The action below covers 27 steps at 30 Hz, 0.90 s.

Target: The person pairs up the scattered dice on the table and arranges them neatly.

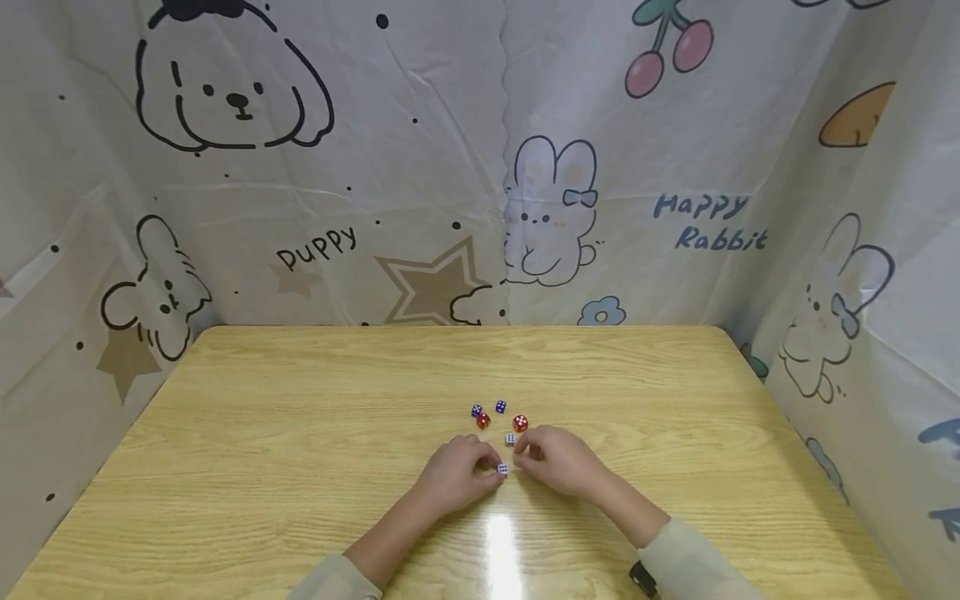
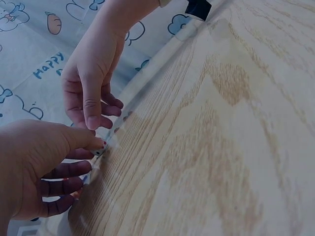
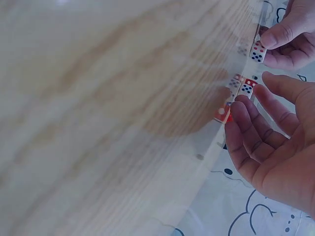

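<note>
The left hand [image 1: 459,473] pinches a white die [image 1: 502,469] between thumb and index finger, low at the tabletop. In the right wrist view that die [image 3: 257,51] shows red and dark pips beneath the left thumb. The right hand [image 1: 562,461] hovers just to the right, its fingers loosely bent with a gap between thumb and index finger. Close to its fingertips stands a second white die [image 1: 511,439]; whether they touch it I cannot tell. Behind lie two red dice, one left [image 1: 483,421] and one right [image 1: 521,423], and two blue dice, one left [image 1: 476,411] and one right [image 1: 501,407].
The dice stand on a light wooden table [image 1: 300,400]. A printed curtain [image 1: 420,167] with cartoon animals surrounds the table's back and sides. A small black object [image 1: 642,578] sits at the right sleeve [image 1: 697,560].
</note>
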Tool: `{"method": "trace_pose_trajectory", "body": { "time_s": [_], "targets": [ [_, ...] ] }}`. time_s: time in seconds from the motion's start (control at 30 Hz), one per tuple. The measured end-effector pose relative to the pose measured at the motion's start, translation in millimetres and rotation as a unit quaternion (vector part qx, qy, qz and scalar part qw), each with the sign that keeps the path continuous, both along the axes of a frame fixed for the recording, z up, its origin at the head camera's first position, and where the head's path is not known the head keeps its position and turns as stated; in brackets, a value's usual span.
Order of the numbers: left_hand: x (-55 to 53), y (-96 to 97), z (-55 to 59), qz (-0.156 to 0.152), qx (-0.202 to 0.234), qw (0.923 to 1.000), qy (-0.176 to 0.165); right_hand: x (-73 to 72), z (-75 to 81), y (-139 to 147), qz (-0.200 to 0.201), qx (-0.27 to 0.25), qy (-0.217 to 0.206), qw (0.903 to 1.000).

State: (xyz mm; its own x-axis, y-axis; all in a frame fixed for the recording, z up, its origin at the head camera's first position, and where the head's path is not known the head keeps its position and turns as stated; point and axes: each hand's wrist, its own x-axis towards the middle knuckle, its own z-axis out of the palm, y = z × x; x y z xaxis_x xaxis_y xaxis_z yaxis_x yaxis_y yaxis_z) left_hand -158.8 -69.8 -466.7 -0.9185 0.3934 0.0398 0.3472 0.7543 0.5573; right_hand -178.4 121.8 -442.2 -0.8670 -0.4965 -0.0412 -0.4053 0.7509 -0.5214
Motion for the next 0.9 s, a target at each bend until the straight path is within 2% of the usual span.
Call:
{"method": "trace_pose_trajectory", "body": {
  "time_s": [0.5,0.9],
  "targets": [
    [-0.2,-1.3,-2.4,0.002,-0.002,1.0000,0.000,-6.3,-0.3,-2.8,-0.059,0.000,0.009,0.9982],
    [-1.5,0.1,-2.7,-0.005,0.000,1.0000,0.003,-12.4,-4.5,-3.8,-0.071,0.001,0.011,0.9974]
  ]
}}
